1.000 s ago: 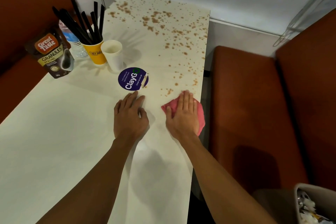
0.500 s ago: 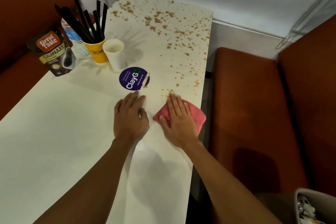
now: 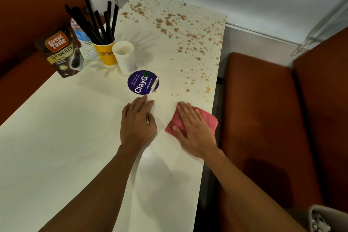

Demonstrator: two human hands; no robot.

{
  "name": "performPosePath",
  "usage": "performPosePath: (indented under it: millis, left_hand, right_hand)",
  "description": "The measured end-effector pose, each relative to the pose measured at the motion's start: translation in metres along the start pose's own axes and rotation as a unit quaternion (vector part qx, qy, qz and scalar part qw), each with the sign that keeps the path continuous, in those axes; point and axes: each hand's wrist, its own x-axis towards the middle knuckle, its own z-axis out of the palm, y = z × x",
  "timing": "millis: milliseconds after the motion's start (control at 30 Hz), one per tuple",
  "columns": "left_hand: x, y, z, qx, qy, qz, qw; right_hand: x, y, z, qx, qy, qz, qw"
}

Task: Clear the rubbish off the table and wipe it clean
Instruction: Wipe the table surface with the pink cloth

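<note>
A long white table (image 3: pixel 56 147) carries brown spilled specks (image 3: pixel 180 30) over its far right half. My right hand (image 3: pixel 194 128) lies flat on a pink cloth (image 3: pixel 209 120), pressing it to the table near the right edge, just below the nearest specks. My left hand (image 3: pixel 137 120) rests palm down on the bare table beside it, fingers together, holding nothing. Its fingertips almost touch a round purple "ClayGo" sticker (image 3: pixel 143 82).
At the left stand a white paper cup (image 3: pixel 124 56), a yellow cup of black straws (image 3: pixel 104 51), a water bottle (image 3: pixel 83 41) and a "Great Taste" granules pouch (image 3: pixel 63 52). Brown-red bench seats (image 3: pixel 263 118) flank the table. A bin with rubbish (image 3: pixel 323 220) sits at bottom right.
My right hand has slid the pink cloth slightly left and back toward me along the right edge, turning its fingers leftward. My left hand has stayed put.
</note>
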Motion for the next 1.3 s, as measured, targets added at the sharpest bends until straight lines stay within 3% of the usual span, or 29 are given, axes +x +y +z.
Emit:
performPosePath:
  millis: [133,200,400,600,667,767,833,1000,1067,1300]
  left_hand:
    - [0.0,0.002,0.0,-0.005,-0.002,-0.014,1.0]
    - [0.0,0.002,-0.001,-0.008,-0.006,-0.018,1.0]
    - [0.0,0.001,-0.001,-0.018,-0.003,-0.011,1.0]
    - [-0.001,0.003,-0.004,-0.037,-0.007,-0.028,0.999]
    - [0.0,0.005,-0.006,-0.048,-0.009,-0.038,0.998]
    - [-0.001,0.003,-0.008,-0.075,-0.014,-0.051,0.996]
    - [0.001,-0.001,-0.01,-0.114,-0.014,-0.054,0.992]
    - [-0.001,-0.018,-0.04,-0.142,-0.015,-0.097,0.985]
    - [-0.009,-0.028,-0.05,-0.126,0.005,-0.113,0.986]
    - [-0.029,-0.053,-0.061,-0.107,0.034,-0.126,0.986]
  right_hand:
    - [0.029,0.003,0.003,-0.002,0.039,0.15,0.988]
    - [0.053,-0.014,0.006,-0.004,0.037,0.181,0.983]
    - [0.012,-0.008,0.003,-0.023,-0.016,-0.067,0.997]
    - [0.059,-0.016,0.007,-0.016,0.021,0.116,0.993]
    - [0.071,-0.036,0.01,-0.019,0.02,0.102,0.994]
    - [0.041,-0.041,0.008,-0.027,-0.004,-0.043,0.999]
    - [0.017,-0.027,0.005,-0.022,-0.028,-0.095,0.995]
    - [0.063,-0.031,0.003,-0.018,0.009,0.058,0.998]
    - [0.091,-0.053,0.007,-0.008,0.012,0.08,0.997]
    - [0.029,-0.056,0.009,-0.024,-0.032,-0.158,0.987]
